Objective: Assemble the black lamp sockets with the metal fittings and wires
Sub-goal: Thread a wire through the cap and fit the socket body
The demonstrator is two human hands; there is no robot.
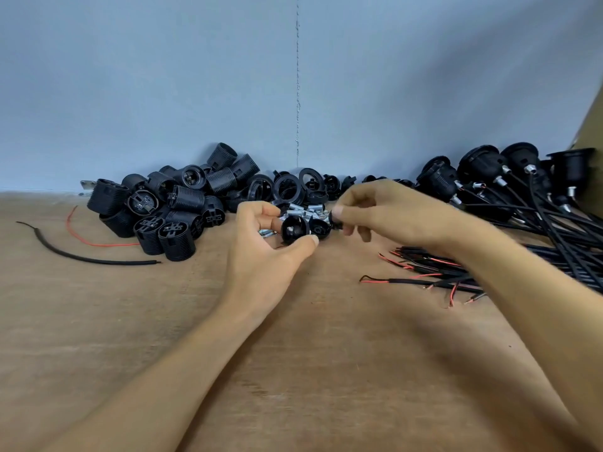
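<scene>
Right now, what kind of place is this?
Probably a workshop bench for assembling lamp parts. A heap of black sockets lies on the wooden table, loose wires beside finished wired sockets, the left hand grips a black cap, the right hand a black part.

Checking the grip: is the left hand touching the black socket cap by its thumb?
Touching. The head view shows the left hand pinching the black socket cap between thumb and fingers.

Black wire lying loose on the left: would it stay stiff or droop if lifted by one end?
Probably droops: the black wire lies in a soft curve on the table. Likely light, being thin. Unlikely to roll far, since it is bent.
</scene>
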